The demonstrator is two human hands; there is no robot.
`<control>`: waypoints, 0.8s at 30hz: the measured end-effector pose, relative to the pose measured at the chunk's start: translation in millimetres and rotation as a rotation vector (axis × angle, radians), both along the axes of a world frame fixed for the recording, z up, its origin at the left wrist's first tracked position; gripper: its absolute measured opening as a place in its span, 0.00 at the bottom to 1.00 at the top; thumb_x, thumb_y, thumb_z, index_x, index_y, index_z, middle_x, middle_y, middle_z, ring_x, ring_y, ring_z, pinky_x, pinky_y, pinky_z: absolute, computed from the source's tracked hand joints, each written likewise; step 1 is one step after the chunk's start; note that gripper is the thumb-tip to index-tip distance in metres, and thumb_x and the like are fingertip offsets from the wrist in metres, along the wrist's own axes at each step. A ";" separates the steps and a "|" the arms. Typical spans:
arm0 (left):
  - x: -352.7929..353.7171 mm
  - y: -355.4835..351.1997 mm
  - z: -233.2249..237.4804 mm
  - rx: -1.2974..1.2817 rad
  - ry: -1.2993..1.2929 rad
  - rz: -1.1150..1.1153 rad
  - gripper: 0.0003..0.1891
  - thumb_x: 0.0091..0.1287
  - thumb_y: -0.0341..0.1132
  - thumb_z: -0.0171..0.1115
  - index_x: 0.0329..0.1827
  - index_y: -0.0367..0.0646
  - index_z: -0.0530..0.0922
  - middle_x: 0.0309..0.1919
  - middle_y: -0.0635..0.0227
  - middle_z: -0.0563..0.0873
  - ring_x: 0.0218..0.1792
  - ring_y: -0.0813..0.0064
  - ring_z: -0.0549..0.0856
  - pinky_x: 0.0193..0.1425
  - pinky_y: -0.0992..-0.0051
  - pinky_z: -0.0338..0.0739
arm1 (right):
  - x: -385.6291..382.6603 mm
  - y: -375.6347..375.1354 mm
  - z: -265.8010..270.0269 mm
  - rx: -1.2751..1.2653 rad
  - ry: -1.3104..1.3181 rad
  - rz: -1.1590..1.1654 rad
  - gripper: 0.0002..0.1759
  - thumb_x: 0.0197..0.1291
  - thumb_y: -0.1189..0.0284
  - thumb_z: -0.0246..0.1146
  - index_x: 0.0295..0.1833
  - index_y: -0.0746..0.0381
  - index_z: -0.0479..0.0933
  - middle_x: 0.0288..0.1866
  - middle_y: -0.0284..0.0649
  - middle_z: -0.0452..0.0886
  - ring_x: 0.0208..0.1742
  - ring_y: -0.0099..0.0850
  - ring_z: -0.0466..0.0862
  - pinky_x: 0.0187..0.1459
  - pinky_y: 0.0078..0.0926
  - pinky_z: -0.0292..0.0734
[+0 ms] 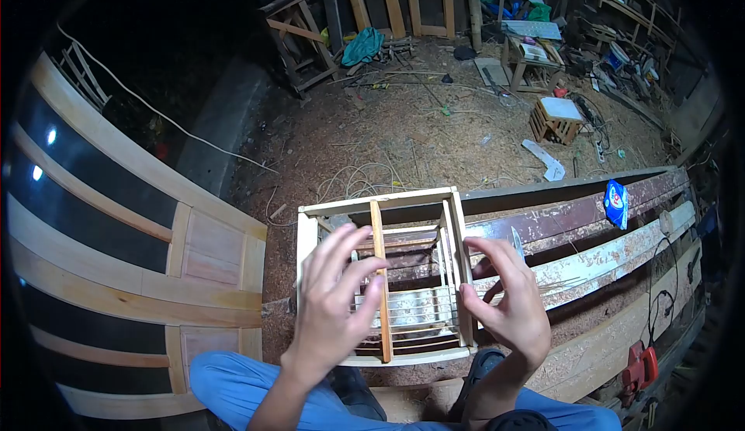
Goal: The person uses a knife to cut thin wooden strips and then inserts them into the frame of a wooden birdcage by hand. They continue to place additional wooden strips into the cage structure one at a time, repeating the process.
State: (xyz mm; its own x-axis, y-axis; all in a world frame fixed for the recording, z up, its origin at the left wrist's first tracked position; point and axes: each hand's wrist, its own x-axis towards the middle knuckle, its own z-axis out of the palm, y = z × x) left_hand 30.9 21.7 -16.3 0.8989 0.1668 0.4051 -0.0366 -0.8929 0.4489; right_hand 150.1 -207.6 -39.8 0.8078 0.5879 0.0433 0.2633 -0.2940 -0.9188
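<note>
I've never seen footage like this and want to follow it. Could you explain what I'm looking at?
There is no machine here, just a person's bare hands. The single picture comes from a camera worn on the head, looking forward and down.

The left hand is over an open wooden frame, close to its middle strip. The right hand is at the frame's right side. Neither clearly grips anything; whether fingertips touch the wood, I can't tell.

To the right, a blue packet lies on a dark red board, and a red tool sits nearer the person. Large wooden panels stretch along the left.
</note>
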 end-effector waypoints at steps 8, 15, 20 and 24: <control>-28.6 29.1 -12.8 -0.052 0.127 -0.024 0.03 0.75 0.32 0.70 0.46 0.45 0.89 0.40 0.67 0.93 0.50 0.67 0.90 0.80 0.53 0.65 | -4.2 30.2 17.1 -0.236 -0.611 0.209 0.14 0.66 0.69 0.76 0.56 0.54 0.87 0.53 0.33 0.85 0.61 0.35 0.81 0.67 0.46 0.64; -35.0 30.5 -15.5 -0.118 0.154 -0.048 0.04 0.76 0.34 0.69 0.46 0.45 0.88 0.38 0.69 0.92 0.45 0.68 0.90 0.78 0.52 0.67 | 34.7 50.4 18.5 -0.305 -0.534 0.705 0.08 0.74 0.70 0.71 0.55 0.57 0.88 0.44 0.36 0.88 0.53 0.35 0.85 0.57 0.38 0.72; -32.6 29.4 -17.2 -0.145 0.156 -0.074 0.04 0.77 0.35 0.68 0.46 0.48 0.88 0.36 0.72 0.92 0.41 0.70 0.88 0.77 0.54 0.67 | 26.9 39.2 8.4 -0.252 -0.448 0.674 0.08 0.74 0.71 0.70 0.55 0.58 0.87 0.42 0.36 0.83 0.51 0.37 0.83 0.55 0.37 0.71; -32.2 27.2 -17.5 -0.115 0.153 -0.063 0.03 0.77 0.34 0.67 0.46 0.48 0.88 0.36 0.72 0.92 0.41 0.70 0.88 0.77 0.54 0.67 | 20.9 39.2 -5.2 -0.173 -0.525 0.590 0.08 0.72 0.70 0.72 0.54 0.57 0.87 0.38 0.35 0.77 0.45 0.35 0.79 0.47 0.37 0.65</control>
